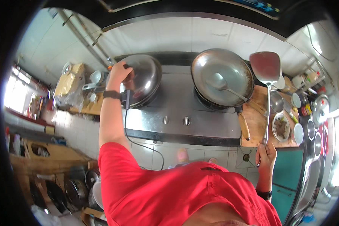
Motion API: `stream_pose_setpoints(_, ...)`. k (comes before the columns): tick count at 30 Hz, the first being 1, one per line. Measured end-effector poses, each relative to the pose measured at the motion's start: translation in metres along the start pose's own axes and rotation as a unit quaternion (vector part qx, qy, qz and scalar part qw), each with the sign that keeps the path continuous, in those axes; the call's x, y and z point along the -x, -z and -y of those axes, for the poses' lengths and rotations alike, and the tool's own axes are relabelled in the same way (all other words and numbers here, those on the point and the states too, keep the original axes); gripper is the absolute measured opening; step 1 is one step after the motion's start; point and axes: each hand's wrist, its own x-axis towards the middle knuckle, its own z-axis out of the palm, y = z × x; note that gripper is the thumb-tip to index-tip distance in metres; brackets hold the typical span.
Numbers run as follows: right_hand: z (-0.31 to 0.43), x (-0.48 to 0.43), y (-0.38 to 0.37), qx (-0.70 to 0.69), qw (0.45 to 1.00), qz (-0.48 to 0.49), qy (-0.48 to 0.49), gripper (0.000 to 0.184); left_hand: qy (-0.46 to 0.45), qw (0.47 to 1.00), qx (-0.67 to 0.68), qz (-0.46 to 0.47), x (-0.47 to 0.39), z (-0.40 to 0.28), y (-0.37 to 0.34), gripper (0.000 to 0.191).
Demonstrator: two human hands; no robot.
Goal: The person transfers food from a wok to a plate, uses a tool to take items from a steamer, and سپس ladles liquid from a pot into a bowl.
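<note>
My left hand (121, 74) grips the dark knob of a domed metal lid (147, 70), which covers the pan on the left burner. The pan itself is mostly hidden under it. In my right hand (267, 156) is the handle of a metal spatula (265, 67), held with its broad blade upward, between the wok and the right wall. A wok (234, 67) with a wooden handle sits on the right burner. A metal ladle (218, 82) rests inside the wok, its handle over the rim towards the wooden board.
The steel gas stove (175, 93) has two knobs at its front. On the right, a wooden board (254, 124) bears a plate of dark food (281, 127) and a metal bowl (276, 102). Bowls (97, 77) and a plastic-wrapped block (69, 82) stand left. A cable hangs beside my left arm.
</note>
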Motion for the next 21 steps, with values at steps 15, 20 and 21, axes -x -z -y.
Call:
stream_pose_setpoints(15,-0.028,0.034,0.053,-0.131,0.989,-0.071,0.010,0.023,-0.171,0.917,0.355,0.067,0.025,-0.276,0.037,0.036)
stream_pose_setpoints(20,-0.041,0.044,0.084,-0.087,0.995,-0.054,0.015,0.024,-0.204,0.945,0.256,0.025,0.037,-0.357,-0.042,0.045)
stream_pose_setpoints(21,-0.045,0.046,0.089,-0.088,0.994,-0.065,0.013,0.024,-0.210,0.947,0.243,0.015,0.040,-0.365,-0.053,0.047)
